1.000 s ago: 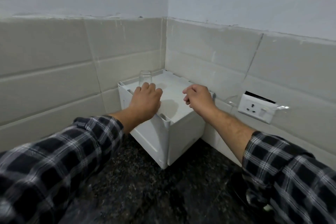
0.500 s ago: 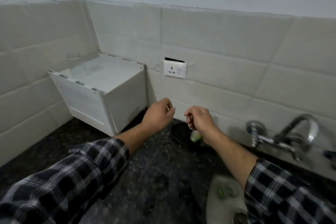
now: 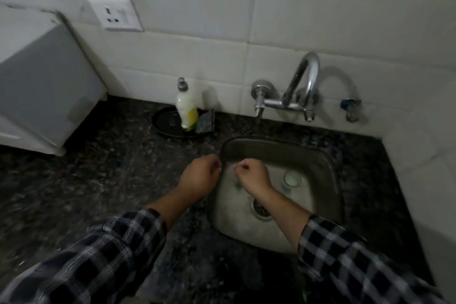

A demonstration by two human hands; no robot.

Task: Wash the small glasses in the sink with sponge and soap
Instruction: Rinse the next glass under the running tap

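Note:
A small steel sink (image 3: 328,163) is set into the dark stone counter. A small clear glass (image 3: 292,178) stands inside it, right of the drain (image 3: 261,210). Another small glass (image 3: 238,184) shows partly beside my right wrist. My right hand (image 3: 251,175) hovers over the sink's left part, fingers curled, holding nothing. My left hand (image 3: 201,176) is over the counter at the sink's left rim, fingers also curled and empty. A soap bottle (image 3: 186,106) and a dark sponge (image 3: 206,123) sit on a black dish (image 3: 164,122) behind the sink's left corner.
A chrome wall tap (image 3: 293,89) arches over the sink's back edge. A white box-shaped rack (image 3: 42,81) stands on the counter at the left. A wall socket (image 3: 114,13) sits above it. Tiled walls close the back and right sides.
My view has swung right and down from the white rack to the sink. Both hands have moved from the rack to the sink's left edge, staying empty.

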